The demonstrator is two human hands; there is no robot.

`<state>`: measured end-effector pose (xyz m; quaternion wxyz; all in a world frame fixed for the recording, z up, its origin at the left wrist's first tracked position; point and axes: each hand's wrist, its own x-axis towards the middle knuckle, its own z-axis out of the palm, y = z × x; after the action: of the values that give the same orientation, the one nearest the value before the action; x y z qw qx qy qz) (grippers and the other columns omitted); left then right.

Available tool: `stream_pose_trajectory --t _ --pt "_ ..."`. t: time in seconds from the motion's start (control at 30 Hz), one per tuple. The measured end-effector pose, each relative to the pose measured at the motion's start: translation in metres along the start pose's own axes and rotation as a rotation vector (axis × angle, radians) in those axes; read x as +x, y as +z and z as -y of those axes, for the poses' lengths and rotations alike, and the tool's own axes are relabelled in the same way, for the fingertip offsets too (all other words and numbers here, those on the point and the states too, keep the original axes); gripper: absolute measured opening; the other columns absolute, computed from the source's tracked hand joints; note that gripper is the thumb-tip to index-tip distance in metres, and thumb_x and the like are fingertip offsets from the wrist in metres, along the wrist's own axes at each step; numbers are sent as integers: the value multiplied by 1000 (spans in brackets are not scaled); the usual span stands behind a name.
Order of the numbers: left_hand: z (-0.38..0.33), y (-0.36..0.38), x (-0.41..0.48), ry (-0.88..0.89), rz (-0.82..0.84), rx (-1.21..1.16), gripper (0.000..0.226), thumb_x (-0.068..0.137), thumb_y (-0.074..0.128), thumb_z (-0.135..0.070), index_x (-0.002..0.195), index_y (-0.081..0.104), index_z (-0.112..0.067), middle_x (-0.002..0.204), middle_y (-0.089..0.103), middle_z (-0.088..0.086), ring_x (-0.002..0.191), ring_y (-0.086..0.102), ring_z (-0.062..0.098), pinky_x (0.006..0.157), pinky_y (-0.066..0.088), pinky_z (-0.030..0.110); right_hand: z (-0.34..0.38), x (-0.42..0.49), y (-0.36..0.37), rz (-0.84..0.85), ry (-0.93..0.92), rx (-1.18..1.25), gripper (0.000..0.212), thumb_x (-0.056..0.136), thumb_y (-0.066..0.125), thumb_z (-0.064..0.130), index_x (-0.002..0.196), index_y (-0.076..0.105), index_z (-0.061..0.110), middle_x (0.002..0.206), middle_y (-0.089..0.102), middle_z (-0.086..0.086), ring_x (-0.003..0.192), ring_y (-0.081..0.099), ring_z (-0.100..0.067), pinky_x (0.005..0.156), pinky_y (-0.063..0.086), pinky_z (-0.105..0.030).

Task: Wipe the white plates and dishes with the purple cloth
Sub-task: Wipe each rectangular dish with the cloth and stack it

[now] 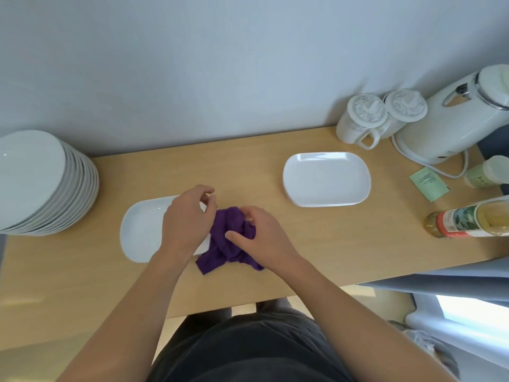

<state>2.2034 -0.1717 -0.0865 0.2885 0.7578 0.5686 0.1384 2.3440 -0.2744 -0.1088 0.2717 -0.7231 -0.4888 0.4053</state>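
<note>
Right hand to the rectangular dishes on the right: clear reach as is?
Probably yes. Only bare table lies between the right hand and the rectangular dishes; the mugs and bottle stand off the path. The hand grips the purple cloth, though.

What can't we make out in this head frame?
All head view.
Near plate: right part covered by left hand and purple cloth.
Left hand's grip: whether it pinches anything is hidden by the hand itself.
Plate stack: cut by left edge, count unclear.
Kettle and bottle: cut by right edge.
Green packet: print too small.
</note>
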Motion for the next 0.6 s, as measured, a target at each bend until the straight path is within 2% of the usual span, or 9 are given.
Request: stream_pose_trajectory --t 0.07,0.13,0.2,0.3,0.4,0.5,0.6 --pt "16 -10 -4 20 24 -18 18 96 56 -27 110 67 -24 89 64 -16 70 59 11 70 49 33 6 -2 15 -34 52 -14 49 80 71 39 124 55 24 113 64 8 101 59 -13 84 51 -31" --pt "27 -16 -5 38 73 -31 16 96 57 -26 108 68 -24 88 64 -16 67 58 5 66 44 29 7 -2 27 -101 99 -66 27 79 64 23 105 56 20 93 64 4 85 59 -19 72 51 -38" --pt "36 -19 -6 56 140 -43 17 96 57 -26 108 68 -25 91 64 -16 66 57 2 66 41 26 8 -5 31 -175 171 -50 3 82 57 14 85 55 14 74 59 1 68 54 -17 60 46 -36" --pt "43 -24 -10 122 237 -84 19 96 58 -28 111 68 -26 90 63 -19 69 58 0 70 41 22 18 -16 31 -325 234 99 14 87 53 13 73 54 11 61 52 2 55 41 -8 53 35 -25" --pt "44 -31 -16 233 350 -139 24 94 61 -35 117 67 -28 95 64 -21 80 59 0 75 44 19 36 -29 33 -474 247 226 20 88 53 10 69 48 7 55 42 9 53 34 -7 50 30 -21" --pt "42 -39 -21 367 491 -162 40 90 66 -44 128 61 -31 108 62 -20 93 58 1 75 42 15 56 -38 33 -607 235 361 18 89 51 6 73 50 -1 57 41 5 54 34 -9 48 29 -19" --pt "37 -47 -27 430 555 -213 47 85 73 -42 128 57 -35 107 62 -20 97 56 -1 76 42 15 76 -47 30 -708 190 427 19 91 50 5 73 53 -1 56 42 4 53 35 -9 48 30 -17"
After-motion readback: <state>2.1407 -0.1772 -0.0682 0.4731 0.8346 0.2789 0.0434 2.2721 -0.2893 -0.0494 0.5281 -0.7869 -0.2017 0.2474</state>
